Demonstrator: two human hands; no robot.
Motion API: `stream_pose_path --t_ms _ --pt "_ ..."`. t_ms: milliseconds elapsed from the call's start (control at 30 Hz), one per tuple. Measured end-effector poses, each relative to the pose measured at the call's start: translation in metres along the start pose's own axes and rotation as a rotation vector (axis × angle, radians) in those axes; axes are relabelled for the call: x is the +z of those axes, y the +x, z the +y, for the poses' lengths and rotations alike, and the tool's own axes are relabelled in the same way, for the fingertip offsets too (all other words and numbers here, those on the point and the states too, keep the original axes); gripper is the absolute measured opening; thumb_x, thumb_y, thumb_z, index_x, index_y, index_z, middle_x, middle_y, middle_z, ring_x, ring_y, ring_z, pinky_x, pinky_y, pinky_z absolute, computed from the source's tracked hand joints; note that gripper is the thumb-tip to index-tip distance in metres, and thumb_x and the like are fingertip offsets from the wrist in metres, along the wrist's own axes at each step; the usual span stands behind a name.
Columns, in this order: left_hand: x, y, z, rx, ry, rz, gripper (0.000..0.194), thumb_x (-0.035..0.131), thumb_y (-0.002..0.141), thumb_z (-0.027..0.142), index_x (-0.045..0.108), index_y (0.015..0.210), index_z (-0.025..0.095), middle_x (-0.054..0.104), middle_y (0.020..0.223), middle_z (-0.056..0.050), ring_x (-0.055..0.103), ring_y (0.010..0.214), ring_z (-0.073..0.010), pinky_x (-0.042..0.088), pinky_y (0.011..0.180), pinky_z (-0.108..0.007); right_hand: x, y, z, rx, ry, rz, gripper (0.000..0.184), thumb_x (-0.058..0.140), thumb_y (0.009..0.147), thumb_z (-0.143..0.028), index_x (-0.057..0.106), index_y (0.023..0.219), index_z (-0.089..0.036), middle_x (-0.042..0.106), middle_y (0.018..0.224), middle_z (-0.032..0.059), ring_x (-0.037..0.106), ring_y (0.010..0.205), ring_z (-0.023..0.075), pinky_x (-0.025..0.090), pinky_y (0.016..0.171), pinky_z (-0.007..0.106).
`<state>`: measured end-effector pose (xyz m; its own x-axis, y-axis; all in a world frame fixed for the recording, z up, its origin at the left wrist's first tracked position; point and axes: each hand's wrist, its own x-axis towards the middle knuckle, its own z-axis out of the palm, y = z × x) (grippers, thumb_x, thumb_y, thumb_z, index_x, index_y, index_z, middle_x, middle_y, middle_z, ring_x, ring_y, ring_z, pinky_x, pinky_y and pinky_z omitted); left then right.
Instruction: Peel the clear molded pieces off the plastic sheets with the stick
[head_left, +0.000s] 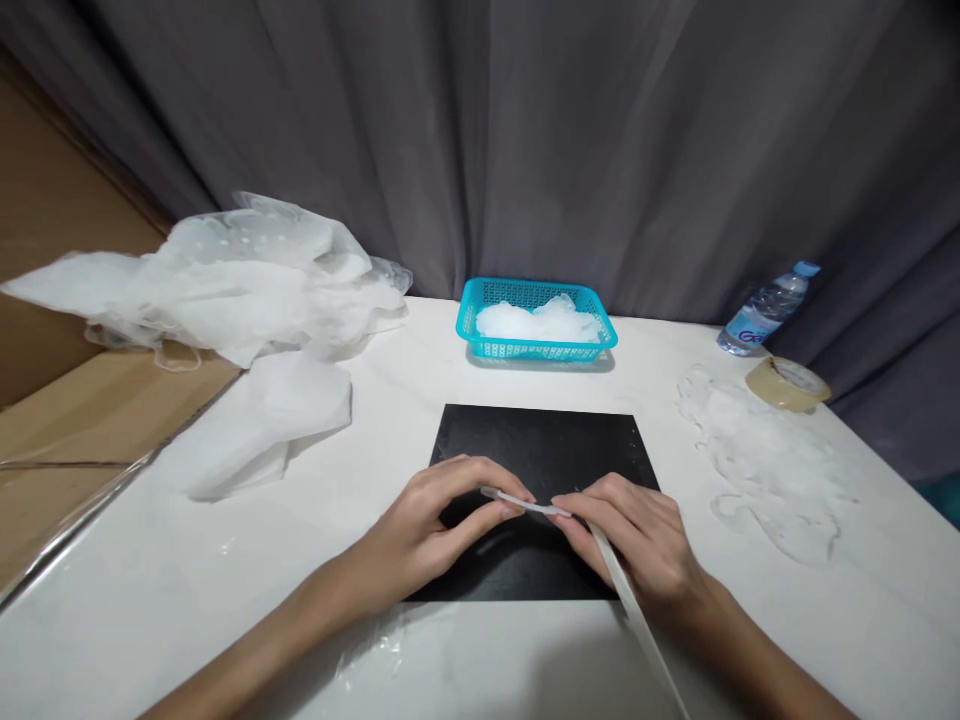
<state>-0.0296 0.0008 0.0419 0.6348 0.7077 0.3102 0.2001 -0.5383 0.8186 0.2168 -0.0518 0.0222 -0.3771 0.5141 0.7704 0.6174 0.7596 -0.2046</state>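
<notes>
Running up from the bottom edge of view, a long off-white band (634,612) reaches the fingers of the right hand (641,530). Both hands work close together: the left hand (439,520) pinches one end of a narrow white strip (541,508) between thumb and forefinger, and the right fingertips grip the other end. Strip position: raised above the black mat (540,440), bridging the small gap between the hands, slightly bowed. Whether band and strip are one piece: cannot tell.

The mat lies flat on a white tabletop (397,400), partly covered by hands and wrists. To the right, a loose heap of thin white pieces (780,455) spreads out, some edges curled. To the left, a folded translucent white sheet (277,410) lies near the table's edge.

Further back: a tape roll (787,385) rests on its side face at the heap's far end. A turquoise basket (536,348) stands beyond the mat, holding white, filmy material. A blue-capped bottle (769,312) stands right. Back left, a large sheer white pile (247,290) sits beside brown cardboard (64,230). Grey curtain (570,150) closes the background.
</notes>
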Motion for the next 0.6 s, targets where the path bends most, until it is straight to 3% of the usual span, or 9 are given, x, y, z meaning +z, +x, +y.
stream_pose_path --t_ms 233,433,600 --pt "0.0047 -0.0041 -0.0030 0.016 0.032 -0.098 0.013 0.066 0.104 0.018 0.072 0.113 0.025 0.078 0.107 0.001 0.072 0.098 -0.0146 0.052 0.091 -0.024 0.0031 0.0030 -0.0057 -0.012 0.009 0.008 0.012 0.070 0.098 -0.009 0.068 0.110 -0.012 0.074 0.080 0.0049 0.063 0.064 0.0142 0.052 0.058 0.027" --pt "0.0038 -0.0051 -0.0072 0.051 0.023 -0.057 0.018 0.062 0.106 0.014 0.073 0.115 0.025 0.079 0.108 0.002 0.072 0.101 -0.0137 0.053 0.095 -0.023 0.0008 0.0008 -0.0032 0.000 0.021 -0.056 0.015 0.071 0.099 -0.013 0.067 0.113 -0.012 0.074 0.083 0.0054 0.065 0.067 0.0151 0.052 0.060 0.027" --pt "0.0027 -0.0033 -0.0032 0.037 0.029 -0.001 0.014 0.068 0.101 0.014 0.073 0.110 0.024 0.080 0.104 0.001 0.074 0.095 -0.0143 0.055 0.088 -0.023 -0.0001 0.0012 -0.0020 -0.012 0.017 -0.064 0.014 0.071 0.098 -0.011 0.066 0.111 -0.013 0.074 0.082 0.0051 0.064 0.066 0.0153 0.051 0.059 0.028"
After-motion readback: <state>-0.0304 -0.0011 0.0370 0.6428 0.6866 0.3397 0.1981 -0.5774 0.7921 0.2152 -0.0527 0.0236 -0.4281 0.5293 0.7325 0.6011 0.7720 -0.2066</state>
